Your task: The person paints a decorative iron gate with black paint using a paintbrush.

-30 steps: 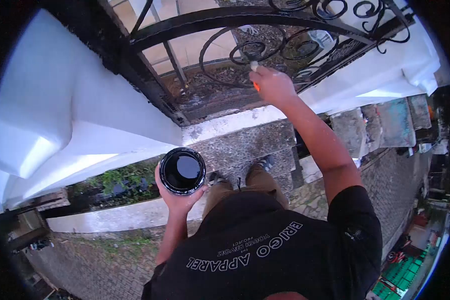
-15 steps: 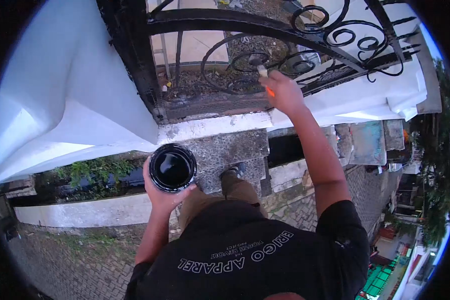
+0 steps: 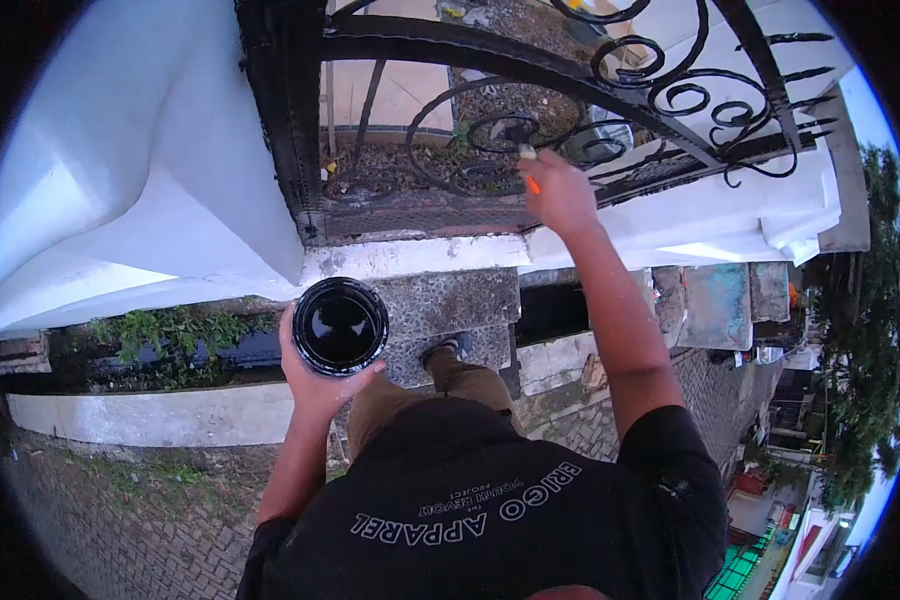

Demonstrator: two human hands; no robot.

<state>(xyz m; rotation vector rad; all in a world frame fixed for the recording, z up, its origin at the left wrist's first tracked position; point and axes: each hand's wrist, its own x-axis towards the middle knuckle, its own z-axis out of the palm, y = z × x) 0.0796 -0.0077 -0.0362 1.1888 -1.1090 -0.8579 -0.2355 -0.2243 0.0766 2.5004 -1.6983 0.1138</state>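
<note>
My left hand (image 3: 315, 385) is wrapped round an open can of black paint (image 3: 341, 326), held upright in front of my body. In my right hand (image 3: 560, 192) is a paintbrush (image 3: 527, 154) with a pale ferrule and an orange part showing below the fingers. Its dark bristles are at the scrollwork of a black iron gate (image 3: 450, 43), by the inner curl of a large spiral. Whether the bristles touch the metal is hard to tell.
White walls (image 3: 200, 215) flank the gate on both sides. Under it runs a white sill (image 3: 410, 257), with a stone step (image 3: 440, 300) below where a foot stands. Ditches with water and plants (image 3: 185, 345) lie beside the step.
The brush and my right hand have shifted slightly along the spiral, and the bristles now sit closer to its inner curl. The whole view has turned a little; my left hand still holds the can.
</note>
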